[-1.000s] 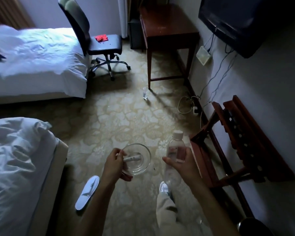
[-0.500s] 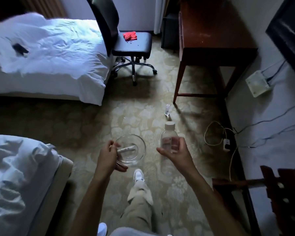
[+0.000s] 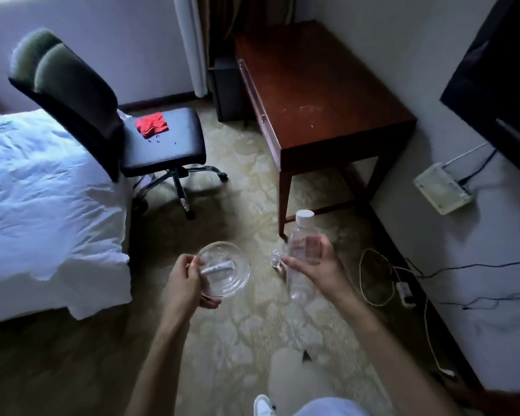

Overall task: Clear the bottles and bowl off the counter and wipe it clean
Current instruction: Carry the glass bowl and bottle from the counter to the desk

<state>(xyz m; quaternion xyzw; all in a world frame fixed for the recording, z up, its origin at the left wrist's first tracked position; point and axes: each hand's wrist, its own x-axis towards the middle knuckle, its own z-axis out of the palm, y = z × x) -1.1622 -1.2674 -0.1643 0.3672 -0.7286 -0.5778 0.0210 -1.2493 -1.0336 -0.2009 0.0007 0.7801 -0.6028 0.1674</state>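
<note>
My left hand [image 3: 184, 283] grips the rim of a clear glass bowl [image 3: 227, 273], which has a small white tube lying inside it. My right hand [image 3: 318, 267] holds a clear plastic bottle [image 3: 300, 256] with a white cap, upright at mid body. A small clear bottle [image 3: 275, 258] stands on the carpet near the leg of a dark wooden table [image 3: 321, 94], just left of my right hand. A red cloth [image 3: 151, 125] lies on the seat of a black office chair [image 3: 165, 142].
A bed with white covers [image 3: 42, 199] fills the left side. Cables and a power strip [image 3: 403, 291] lie along the right wall under a wall-mounted TV [image 3: 499, 85]. My leg and white shoe [image 3: 263, 405] are at the bottom. Patterned carpet lies between.
I have walked forward toward the wooden table, so table, chair and the small floor bottle are much nearer. Both hands keep the same hold on bowl and bottle.
</note>
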